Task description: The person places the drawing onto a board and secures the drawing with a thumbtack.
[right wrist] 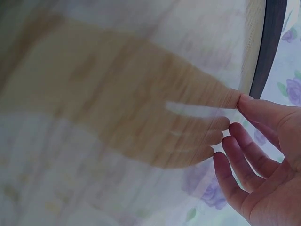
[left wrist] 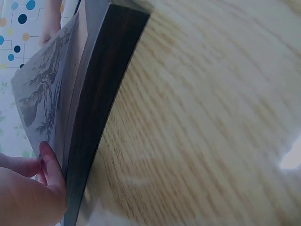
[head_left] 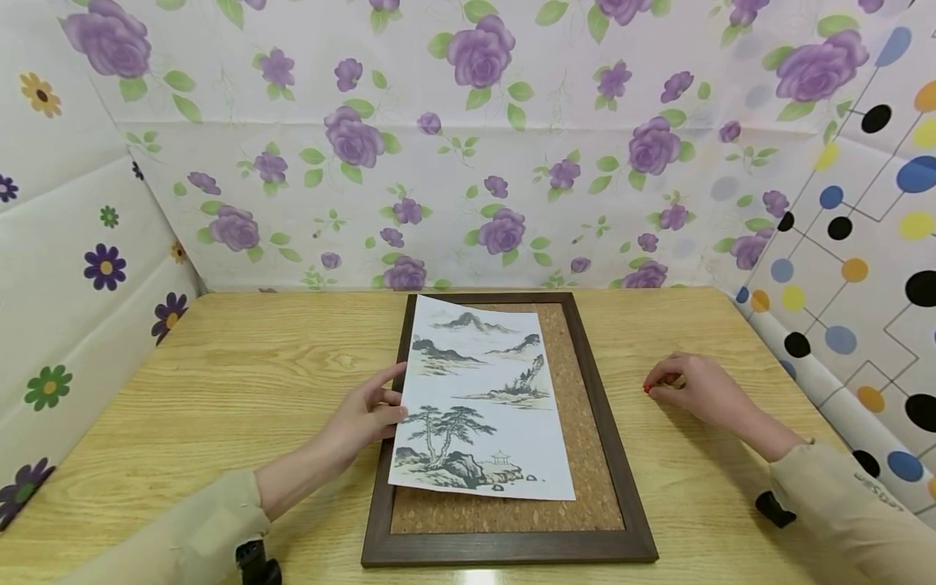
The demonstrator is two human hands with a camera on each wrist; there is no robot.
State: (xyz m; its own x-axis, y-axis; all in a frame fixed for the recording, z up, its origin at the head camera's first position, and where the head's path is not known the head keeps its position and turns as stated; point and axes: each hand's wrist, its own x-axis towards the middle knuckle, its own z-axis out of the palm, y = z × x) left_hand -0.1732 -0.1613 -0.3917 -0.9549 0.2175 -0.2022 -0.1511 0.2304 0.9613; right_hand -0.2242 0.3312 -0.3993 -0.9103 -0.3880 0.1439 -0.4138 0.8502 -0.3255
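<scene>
A corkboard [head_left: 508, 517] lies on the table [head_left: 278, 349], a print [head_left: 483, 390] over it. The left hand [head_left: 364, 414] pinches the print's left edge; right of these, the right hand [head_left: 698, 392] pinches a red bit [head_left: 647, 389]. Flowered cloth [head_left: 439, 187] hangs behind.

Paper [head_left: 483, 406] at my left fingers [head_left: 387, 415]: white, grey-black ink landscape, faint tan washes. Board [head_left: 581, 406]: speckled brown cork; frame [head_left: 509, 548] dark brown. Tiny thing [head_left: 647, 389] at my right fingers [head_left: 665, 368]: red. Worktop [head_left: 256, 374]: yellowish tan, streaky wood grain. My sleeves [head_left: 190, 520]: pale khaki. Sheet ahead [head_left: 439, 187]: white, purple roses, green leaves. Sheet on my left [head_left: 73, 325]: white, purple, green, orange flowers. Sheet on my right [head_left: 888, 284]: white, black, blue, orange, yellow dots, thin dark lines.
</scene>
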